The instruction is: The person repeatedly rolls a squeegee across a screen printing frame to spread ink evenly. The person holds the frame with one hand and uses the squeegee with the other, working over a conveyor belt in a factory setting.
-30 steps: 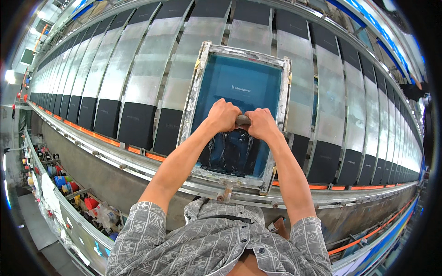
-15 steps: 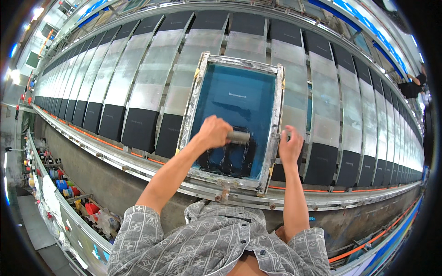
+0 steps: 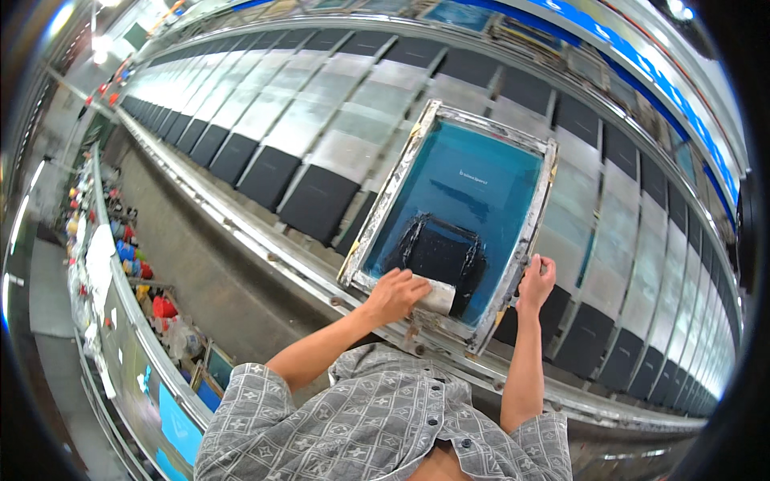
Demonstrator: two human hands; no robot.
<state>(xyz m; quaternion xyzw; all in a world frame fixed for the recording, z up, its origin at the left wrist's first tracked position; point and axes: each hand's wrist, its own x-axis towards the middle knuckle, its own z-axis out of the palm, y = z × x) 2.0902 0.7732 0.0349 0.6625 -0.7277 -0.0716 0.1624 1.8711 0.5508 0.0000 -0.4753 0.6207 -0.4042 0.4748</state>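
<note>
A screen-printing frame [image 3: 387, 210] with a blue mesh lies over the row of boards in front of me. Small light lettering shows on its far part, and black ink [image 3: 433, 255] is smeared over the near half. My left hand [image 3: 395, 295] is closed round a squeegee [image 3: 437, 297] with a pale grey grip, at the near end of the mesh. The squeegee's blade is hidden. At the frame's right side, my right hand [image 3: 536, 282] has its fingers curled on the outer edge, near the near right corner.
Long boards with black fabric panels [image 3: 319, 202] at their ends run left and right of the frame. A metal rail [image 3: 249, 243] passes along the near side. Lower left, a bench [image 3: 120, 280] stands beside colourful containers [image 3: 164, 307]. A blue beam [image 3: 609, 68] crosses the far right.
My left hand has drawn the squeegee toward me, from mid-mesh to the near end. My right hand, open beside the frame before, now closes on its edge. The view has turned.
</note>
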